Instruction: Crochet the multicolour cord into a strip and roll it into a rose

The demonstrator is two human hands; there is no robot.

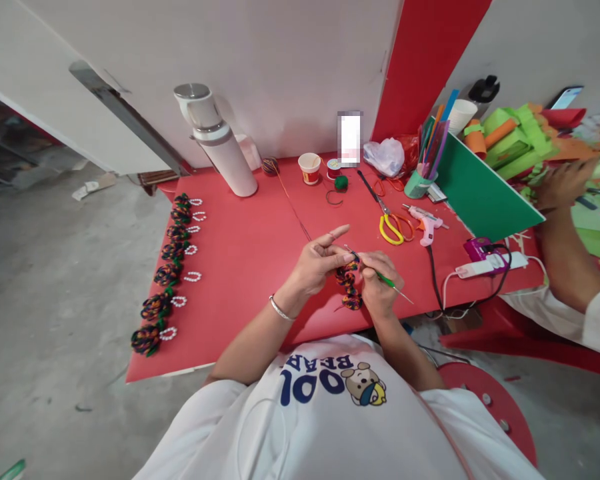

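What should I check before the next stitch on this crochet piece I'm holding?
1. Grip of left hand on crochet piece: ok.
2. Hold of right hand on crochet hook, tip at the piece: ok.
3. The yarn strand runs from the left hand toward the yarn ball, no snag visible: ok.
4. Loop on the hook: cannot tell, too small.
5. The scissors and glue gun lie apart from both hands: ok.

Scissors (391, 227) beside glue gun (425, 224); flask (221, 141), cup (309, 168) behind.
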